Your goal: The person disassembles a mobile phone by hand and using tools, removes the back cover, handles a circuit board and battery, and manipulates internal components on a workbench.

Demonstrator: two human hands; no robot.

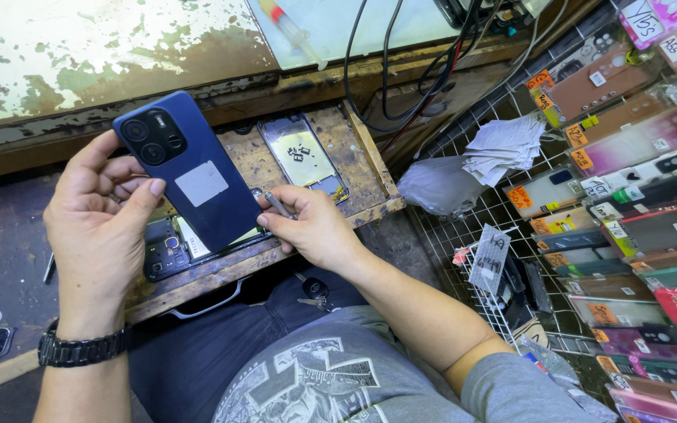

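I am holding the blue back cover (193, 176) in my left hand (99, 227), thumb lying along its near left edge and fingers curled behind it, so that hand is clamped on the cover; the cover is tilted up off the phone body (168, 249), its camera end raised and pointing up and to the left, its lower end still down near the body's right side; its long axis is running from upper left to lower right, slanting across the wooden surface (366, 196). My right hand (311, 231) is sitting just beside the cover's lower right corner, fingers pinched together on a thin metal tool (278, 205) whose tip is pointing up and left toward that corner; so the right hand is the nearer one to the end where cover and body meet, while the left is carrying the raised end. The opened body is lying flat under the cover, its dark board and a round part showing at the lower left, closer to my left wrist; whether the cover is touching the body at the low end I cannot tell, since the cover is hiding the seam. A bare frame (303, 157) is lying just beyond my right hand, upright in the view and apart from the cover; keys (311, 291) are resting on my lap below the surface; a rack of phone cases (628, 235) is standing well off to my right.
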